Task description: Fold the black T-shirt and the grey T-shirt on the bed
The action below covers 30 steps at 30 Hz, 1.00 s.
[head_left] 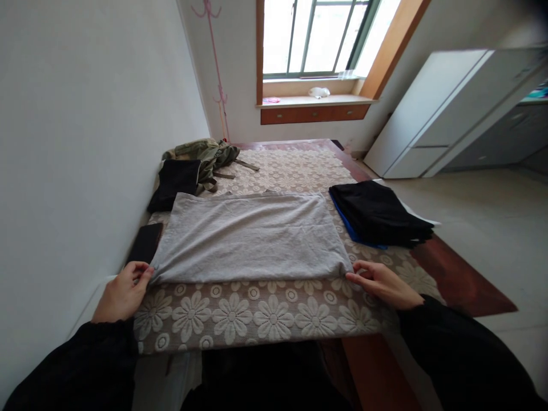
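Note:
A grey cloth garment (252, 237), probably a folded T-shirt, is spread in a wide rectangle on the table. Its near left corner is pinched in my left hand (126, 291), between thumb and fingers. My right hand (383, 282) grips the near right corner the same way. Small creases run from both held corners across the fabric. To the right of the garment lies a stack of folded black clothes (377, 211), with a blue piece (349, 224) showing at its lower edge.
A flower-patterned tablecloth (274, 317) covers most of the red-brown table (462, 274). Along the left wall sit a camouflage bag (201, 154), a black cloth item (175, 182) and a dark flat object (145, 242). A pink coat stand (216, 63) and white refrigerator (428, 114) stand beyond.

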Available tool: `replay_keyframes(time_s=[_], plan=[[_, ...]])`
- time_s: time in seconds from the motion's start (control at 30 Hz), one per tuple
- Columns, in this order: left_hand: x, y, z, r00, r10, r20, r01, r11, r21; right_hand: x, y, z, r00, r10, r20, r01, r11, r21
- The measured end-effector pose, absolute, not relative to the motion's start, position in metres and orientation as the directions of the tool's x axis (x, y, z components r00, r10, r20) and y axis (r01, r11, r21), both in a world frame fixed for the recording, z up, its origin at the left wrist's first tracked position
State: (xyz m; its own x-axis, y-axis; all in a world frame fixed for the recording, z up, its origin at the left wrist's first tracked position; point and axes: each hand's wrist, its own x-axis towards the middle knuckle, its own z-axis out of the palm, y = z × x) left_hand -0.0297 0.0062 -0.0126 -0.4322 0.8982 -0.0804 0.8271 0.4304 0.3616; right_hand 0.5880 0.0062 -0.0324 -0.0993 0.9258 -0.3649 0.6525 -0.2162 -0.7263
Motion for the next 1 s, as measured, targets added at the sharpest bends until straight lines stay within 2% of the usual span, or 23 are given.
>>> replay_keyframes(time_s=[0.07, 0.2, 0.27, 0.37, 0.47, 0.5, 0.57, 0.67, 0.73, 0.8, 0.9, 1.0], plan=[[-0.029, 0.003, -0.012, -0.444, 0.89, -0.104, 0.81, 0.448, 0.379, 0.586, 0.009, -0.034, -0.114, 0.914, -0.389, 0.569, -0.261, -0.779], [-0.027, 0.0, -0.01, -0.468, 0.88, -0.086, 0.819, 0.468, 0.332, 0.587, 0.014, -0.029, 0.021, 0.964, -0.266, 0.481, -0.243, -0.842], [-0.027, 0.002, -0.01, -0.486, 0.872, -0.061, 0.812, 0.476, 0.338, 0.588, 0.013, -0.026, 0.046, 0.953, -0.298, 0.466, -0.285, -0.838], [-0.028, 0.006, -0.013, -0.512, 0.858, -0.052, 0.741, 0.471, 0.479, 0.59, 0.007, -0.028, -0.029, 0.9, -0.435, 0.441, -0.379, -0.814], [-0.031, 0.007, -0.016, -0.5, 0.858, -0.119, 0.638, 0.457, 0.62, 0.591, 0.001, -0.033, -0.097, 0.86, -0.501, 0.379, -0.433, -0.818], [-0.032, 0.006, -0.016, -0.491, 0.862, -0.124, 0.645, 0.455, 0.614, 0.591, 0.001, -0.034, -0.1, 0.856, -0.507, 0.36, -0.444, -0.821], [-0.033, 0.005, -0.016, -0.475, 0.874, -0.1, 0.725, 0.453, 0.519, 0.589, 0.002, -0.034, -0.096, 0.856, -0.507, 0.361, -0.445, -0.82], [-0.03, 0.004, -0.009, -0.462, 0.883, -0.077, 0.82, 0.459, 0.343, 0.588, 0.008, -0.027, -0.069, 0.866, -0.495, 0.457, -0.414, -0.787], [-0.024, 0.0, -0.004, -0.458, 0.884, -0.087, 0.833, 0.462, 0.306, 0.594, 0.009, -0.02, -0.033, 0.883, -0.469, 0.505, -0.39, -0.77], [-0.016, -0.01, 0.0, -0.452, 0.887, -0.099, 0.827, 0.458, 0.325, 0.609, 0.003, -0.017, -0.006, 0.887, -0.461, 0.525, -0.39, -0.756], [-0.004, -0.045, -0.003, -0.419, 0.895, -0.153, 0.794, 0.443, 0.417, 0.645, -0.021, -0.023, 0.053, 0.866, -0.497, 0.554, -0.439, -0.707], [0.001, -0.092, -0.012, -0.372, 0.892, -0.257, 0.745, 0.452, 0.491, 0.687, -0.056, -0.039, 0.13, 0.787, -0.603, 0.548, -0.564, -0.618]])
